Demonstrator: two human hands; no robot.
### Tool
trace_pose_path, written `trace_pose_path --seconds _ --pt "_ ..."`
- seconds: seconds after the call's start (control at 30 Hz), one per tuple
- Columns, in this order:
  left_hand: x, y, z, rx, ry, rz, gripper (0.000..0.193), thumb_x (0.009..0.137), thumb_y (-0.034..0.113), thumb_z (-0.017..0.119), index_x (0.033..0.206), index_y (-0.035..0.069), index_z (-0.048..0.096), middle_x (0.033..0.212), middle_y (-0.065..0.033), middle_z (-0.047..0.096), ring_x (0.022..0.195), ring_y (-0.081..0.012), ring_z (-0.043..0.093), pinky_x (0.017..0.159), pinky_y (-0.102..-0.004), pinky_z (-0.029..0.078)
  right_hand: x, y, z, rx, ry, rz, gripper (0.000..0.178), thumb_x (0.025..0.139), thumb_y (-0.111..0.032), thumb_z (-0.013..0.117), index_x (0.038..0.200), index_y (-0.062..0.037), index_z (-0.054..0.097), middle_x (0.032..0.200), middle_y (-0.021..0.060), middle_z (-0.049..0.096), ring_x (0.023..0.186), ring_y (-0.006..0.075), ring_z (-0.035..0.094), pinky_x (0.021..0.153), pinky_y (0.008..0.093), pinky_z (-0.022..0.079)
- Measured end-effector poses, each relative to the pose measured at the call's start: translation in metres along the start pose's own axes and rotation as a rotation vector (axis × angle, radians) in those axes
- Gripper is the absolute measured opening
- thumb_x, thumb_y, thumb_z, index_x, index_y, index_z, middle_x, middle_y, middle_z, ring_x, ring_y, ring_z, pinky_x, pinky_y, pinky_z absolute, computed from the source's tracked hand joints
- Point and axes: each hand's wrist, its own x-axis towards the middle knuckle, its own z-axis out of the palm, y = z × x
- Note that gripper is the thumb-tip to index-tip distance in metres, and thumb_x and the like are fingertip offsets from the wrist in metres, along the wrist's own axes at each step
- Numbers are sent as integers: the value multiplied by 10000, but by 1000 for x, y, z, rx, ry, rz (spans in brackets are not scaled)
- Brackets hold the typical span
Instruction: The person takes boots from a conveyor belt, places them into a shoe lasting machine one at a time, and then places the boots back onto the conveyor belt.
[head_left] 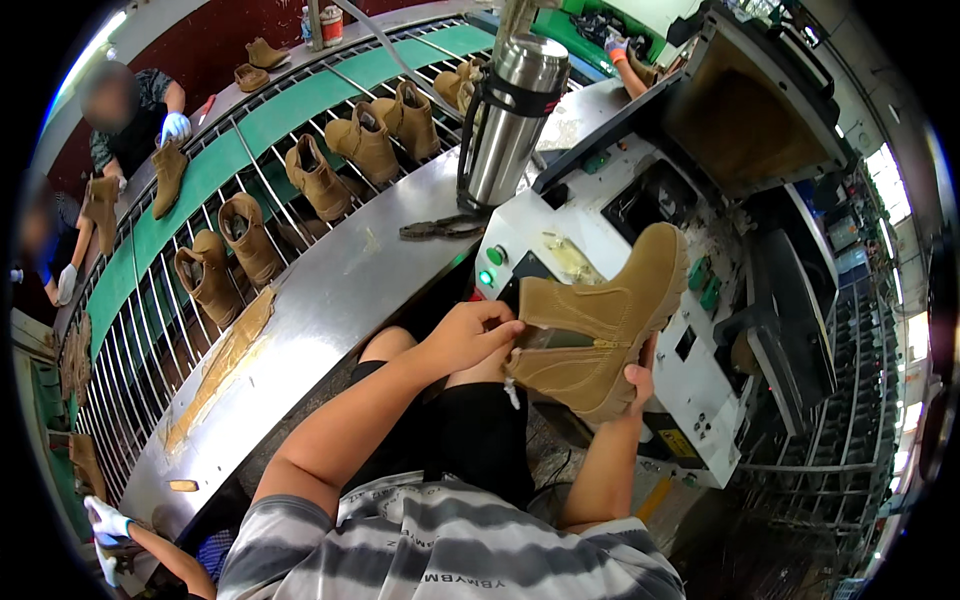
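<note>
A tan ankle boot point(620, 300) is held in front of me, toe up to the right, with its thick lugged sole facing right. Its side shows a grey-green panel between stitched edges. My right hand point(640, 382) grips the boot from the sole side near the heel, thumb on the outside. At the shaft's top edge, the curled fingers of my left hand point(482, 335) pinch the rim; the fingertips are partly hidden. Below that rim hangs a small white tag or scrap point(513, 393). Behind the boot stands a white machine point(590, 235) with green buttons.
A curved metal bench point(340, 285) runs along my left, bearing a steel thermos point(510, 120) and dark pliers point(440, 228). Beyond it, several tan boots point(318, 178) stand on a barred rack beside a green belt point(240, 130). Gloved co-workers handle boots at the far left.
</note>
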Motion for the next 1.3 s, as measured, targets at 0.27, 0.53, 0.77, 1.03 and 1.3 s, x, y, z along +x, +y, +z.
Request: trace_pose_path --seconds 0.27,0.53,0.77,1.03,1.3 --pt "-25 -149 -125 927 810 -339 278 841 315 592 729 77 682 720 -160 652 677 -381 620 605 -469 484 152 -86 -44 -752 230 -269 925 654 -202 684 1479 -37 300 1394 168 453 1231 297 480 1000 328 386" --pt "-30 -153 -129 977 801 -277 257 804 262 599 638 72 650 640 -141 624 627 -354 606 591 -458 482 310 -117 -48 -1584 599 19 1022 575 -365 716 1470 -68 323 1424 215 443 1281 367 455 1047 398 375" --pt "-32 -146 -132 982 837 -274 252 792 251 603 620 71 638 626 -127 617 607 -345 601 566 -450 477 375 -83 -90 -1639 617 174 919 547 -353 741 1307 86 469 1338 251 500 1194 323 532 952 405 459" --pt "-25 -147 -129 1006 847 -298 255 778 265 604 616 70 633 628 -127 616 603 -348 598 562 -448 476 374 -43 -137 -1694 588 78 942 585 -413 725 1314 115 450 1298 261 535 1162 329 566 943 400 474" --pt "-29 -143 -128 972 877 -306 274 804 275 601 631 65 635 630 -138 614 622 -353 604 577 -448 478 312 -45 -83 -1772 403 297 768 888 -570 433 1440 -40 367 1406 252 444 1291 387 441 1072 439 345"
